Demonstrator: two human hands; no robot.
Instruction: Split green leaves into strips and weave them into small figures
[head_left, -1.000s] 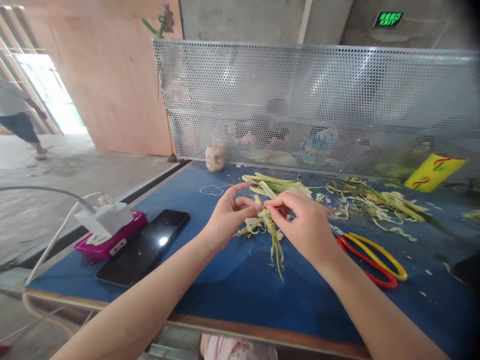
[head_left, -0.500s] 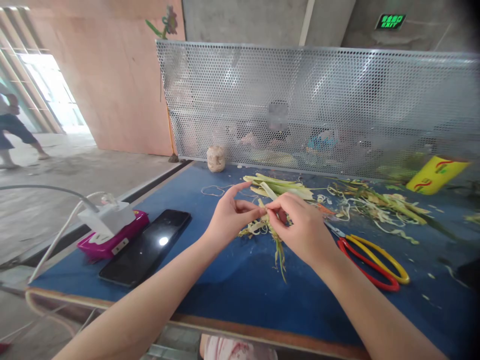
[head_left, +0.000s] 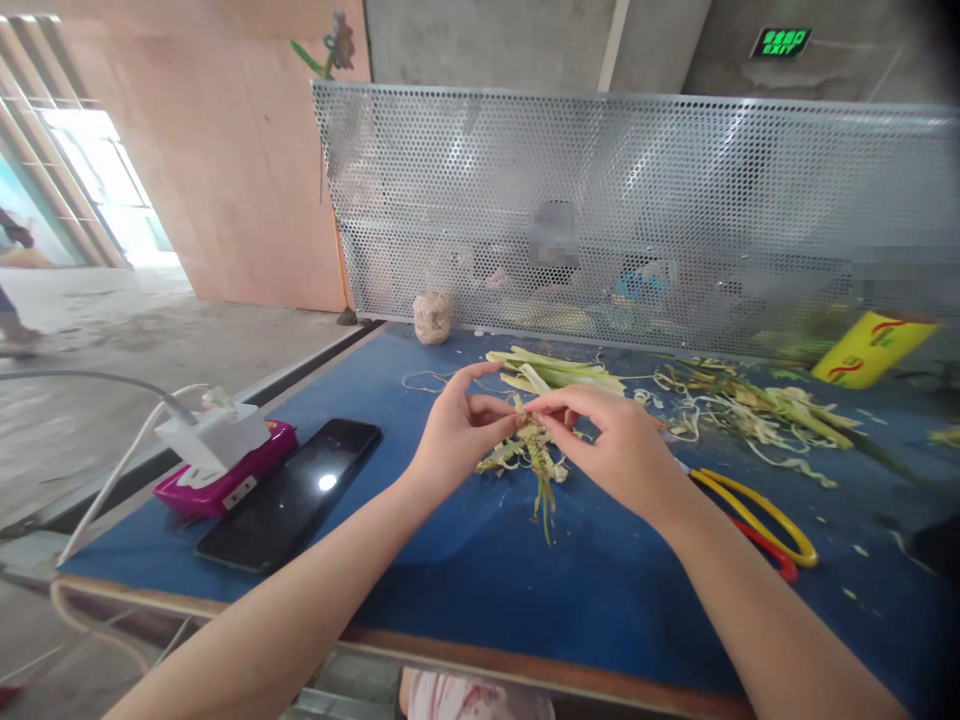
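Between my two hands is a small braided figure of pale green plant strips (head_left: 541, 462), with thin green ends hanging down over the blue table. My left hand (head_left: 463, 425) pinches its top with thumb and fingers, the index finger raised. My right hand (head_left: 600, 430) pinches at the same top from the other side, its fingertips touching those of the left. The fingertips partly hide the top. Pale curled scraps (head_left: 501, 455) lie just behind the figure. A bundle of flat green leaf strips (head_left: 562, 370) rests beyond my hands.
Scissors with red and yellow handles (head_left: 757, 510) lie beside my right forearm, partly covered. Tangled plant scraps (head_left: 772, 410) and a tilted yellow roll (head_left: 874, 348) are at right. A phone (head_left: 289, 495) and a purple power strip (head_left: 225, 480) lie left. A perforated metal screen (head_left: 600, 180) stands behind.
My right hand has turned and shifted slightly, covering more of the scissors. The hanging ends of the braided figure have swung a little left. A passing person at far left has moved mostly out of view.
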